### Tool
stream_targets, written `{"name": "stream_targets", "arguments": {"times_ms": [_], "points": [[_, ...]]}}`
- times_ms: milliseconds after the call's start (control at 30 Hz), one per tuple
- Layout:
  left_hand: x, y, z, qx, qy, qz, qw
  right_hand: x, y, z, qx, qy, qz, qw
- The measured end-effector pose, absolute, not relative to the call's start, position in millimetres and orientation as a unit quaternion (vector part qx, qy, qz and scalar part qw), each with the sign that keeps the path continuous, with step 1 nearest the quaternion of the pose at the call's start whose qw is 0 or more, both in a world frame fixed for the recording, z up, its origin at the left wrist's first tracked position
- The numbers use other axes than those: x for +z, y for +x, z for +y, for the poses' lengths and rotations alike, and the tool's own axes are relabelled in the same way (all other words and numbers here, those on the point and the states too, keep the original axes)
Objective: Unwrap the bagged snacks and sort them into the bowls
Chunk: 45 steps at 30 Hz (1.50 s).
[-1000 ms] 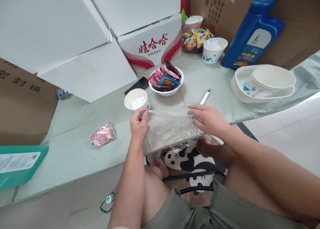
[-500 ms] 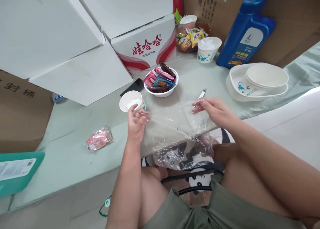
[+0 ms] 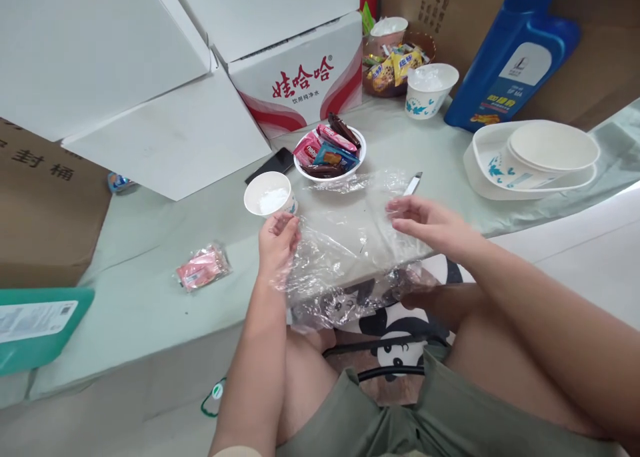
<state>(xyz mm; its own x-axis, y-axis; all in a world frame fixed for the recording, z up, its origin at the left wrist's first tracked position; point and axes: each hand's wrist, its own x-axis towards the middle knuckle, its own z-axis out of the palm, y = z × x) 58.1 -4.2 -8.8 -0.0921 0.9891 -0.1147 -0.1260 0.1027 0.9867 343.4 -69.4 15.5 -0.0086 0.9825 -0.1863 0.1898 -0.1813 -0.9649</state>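
A thin, crinkled clear plastic bag point(image 3: 335, 247) spreads between my hands and hangs over the front edge of the table. My left hand point(image 3: 277, 240) pinches its left side, close to a white paper cup point(image 3: 269, 194) with clear plastic inside. At the bag's right side is my right hand point(image 3: 430, 224), thumb and fingers apart; whether they touch the plastic is hard to see. Just beyond these fingers lies a utility knife point(image 3: 413, 183). A white bowl point(image 3: 329, 178) of wrapped snacks point(image 3: 330, 152) stands behind the bag.
To the left lies a pink packet point(image 3: 203, 268). White tubs point(image 3: 530, 170), a paper cup point(image 3: 430, 94), a blue bottle point(image 3: 515, 64) and a snack basket point(image 3: 395, 64) are at the back right. White boxes point(image 3: 300, 77) and a phone point(image 3: 270, 166) are behind.
The plastic bag has spread out and its far edge now rises toward the bowl. My left fingers have closed on it; my right fingers have parted more. The view has shifted slightly.
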Motion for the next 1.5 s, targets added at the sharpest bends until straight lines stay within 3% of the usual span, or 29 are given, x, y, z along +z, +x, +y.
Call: {"name": "stream_targets", "arguments": {"times_ms": [100, 267, 400, 500, 567, 733, 833, 933, 1200, 1500], "points": [[-12, 54, -3, 0.532, 0.455, 0.521, 0.488, 12, 334, -64, 0.518, -0.619, -0.474, 0.353], [-13, 48, 2, 0.586, 0.444, 0.500, 0.457, 15, 332, -55, 0.434, -0.668, -0.402, 0.452], [-7, 45, -4, 0.607, 0.341, 0.427, 0.577, 14, 336, -55, 0.388, -0.644, -0.408, 0.517], [-6, 48, -18, 0.498, 0.319, 0.409, 0.695, 14, 337, -55, 0.381, -0.619, -0.388, 0.566], [-8, 53, -25, 0.411, 0.339, 0.452, 0.716, 16, 337, -55, 0.387, -0.623, -0.371, 0.570], [-19, 61, -21, 0.347, 0.450, 0.564, 0.599, 18, 346, -55, 0.487, -0.636, -0.408, 0.439], [-18, 57, -16, 0.328, 0.494, 0.548, 0.590, 16, 351, -56, 0.510, -0.627, -0.447, 0.383], [-14, 50, -15, 0.321, 0.503, 0.523, 0.608, 14, 355, -53, 0.498, -0.620, -0.434, 0.422], [-17, 49, -10, 0.451, 0.426, 0.474, 0.625, 15, 358, -44, 0.527, -0.585, -0.324, 0.524], [-21, 41, -2, 0.506, 0.451, 0.466, 0.568, 17, 368, -47, 0.544, -0.565, -0.329, 0.525]]}}
